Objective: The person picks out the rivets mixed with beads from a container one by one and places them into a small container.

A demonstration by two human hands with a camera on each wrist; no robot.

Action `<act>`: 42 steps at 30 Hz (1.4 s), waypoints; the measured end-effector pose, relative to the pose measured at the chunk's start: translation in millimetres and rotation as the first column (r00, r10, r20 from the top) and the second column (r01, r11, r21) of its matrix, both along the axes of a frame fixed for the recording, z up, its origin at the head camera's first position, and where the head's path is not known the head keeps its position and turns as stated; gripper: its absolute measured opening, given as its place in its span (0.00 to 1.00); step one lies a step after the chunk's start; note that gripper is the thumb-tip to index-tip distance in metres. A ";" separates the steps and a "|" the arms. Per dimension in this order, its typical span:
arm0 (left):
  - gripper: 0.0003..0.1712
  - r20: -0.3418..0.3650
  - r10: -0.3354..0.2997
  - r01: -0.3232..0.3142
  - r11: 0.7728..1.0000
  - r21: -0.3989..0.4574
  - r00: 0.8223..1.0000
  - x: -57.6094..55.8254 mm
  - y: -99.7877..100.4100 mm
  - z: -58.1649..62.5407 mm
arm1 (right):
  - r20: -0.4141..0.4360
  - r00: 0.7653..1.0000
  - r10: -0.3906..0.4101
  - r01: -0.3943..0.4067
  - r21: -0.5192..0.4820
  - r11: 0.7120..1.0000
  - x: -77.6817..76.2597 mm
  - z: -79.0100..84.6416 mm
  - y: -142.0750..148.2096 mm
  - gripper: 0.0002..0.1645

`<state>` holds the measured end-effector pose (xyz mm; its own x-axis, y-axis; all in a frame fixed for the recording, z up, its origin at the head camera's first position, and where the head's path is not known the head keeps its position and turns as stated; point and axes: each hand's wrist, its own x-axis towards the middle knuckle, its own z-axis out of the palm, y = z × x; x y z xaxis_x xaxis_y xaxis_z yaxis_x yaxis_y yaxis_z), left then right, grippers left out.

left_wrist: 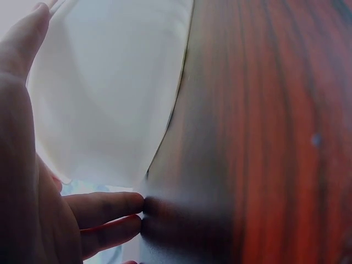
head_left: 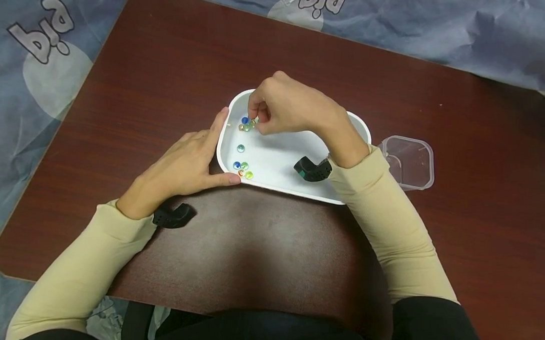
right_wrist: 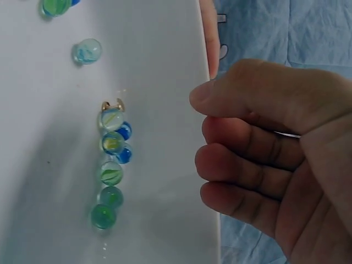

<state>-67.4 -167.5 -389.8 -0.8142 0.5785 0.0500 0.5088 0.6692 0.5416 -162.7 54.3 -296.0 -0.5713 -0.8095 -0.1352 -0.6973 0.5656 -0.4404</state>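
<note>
A white tray (head_left: 290, 162) lies on the table with small glass marbles at its left end. My left hand (head_left: 182, 163) rests against that end, thumb at the near corner and index finger along the rim, fingers nearly straight. Over the tray, my right hand (head_left: 288, 104) bends its fingers down at the far marble group (head_left: 246, 126). The right wrist view shows the curled fingers (right_wrist: 236, 165) beside a row of marbles (right_wrist: 111, 172); whether the fingertips pinch one I cannot tell. A pale blue marble (head_left: 240, 148) lies alone, and a near group (head_left: 244, 166) sits by the left thumb.
A clear plastic container (head_left: 409, 162) stands right of the tray, partly behind the right sleeve (head_left: 391, 221). The dark brown table (head_left: 169, 58) surrounds the tray. Blue printed cloth (head_left: 411, 20) lies beyond its far edge. Both wrists carry black cameras (head_left: 172, 216).
</note>
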 end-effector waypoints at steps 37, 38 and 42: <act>0.71 -0.029 0.006 -0.006 1.000 -0.001 1.000 0.3 1.4 -0.6 | -0.154 0.983 -0.101 0.063 -0.230 0.971 48.9 45.3 56.6 0.07; 0.71 -0.033 0.005 -0.005 1.000 0.001 0.999 0.3 1.4 -0.7 | -0.156 0.983 -0.100 0.061 -0.237 0.969 49.4 45.7 58.1 0.06; 0.71 -0.041 0.001 -0.001 1.000 0.006 0.999 -0.2 2.2 -1.6 | -0.173 0.980 -0.101 0.058 -0.240 0.969 50.5 46.3 63.8 0.06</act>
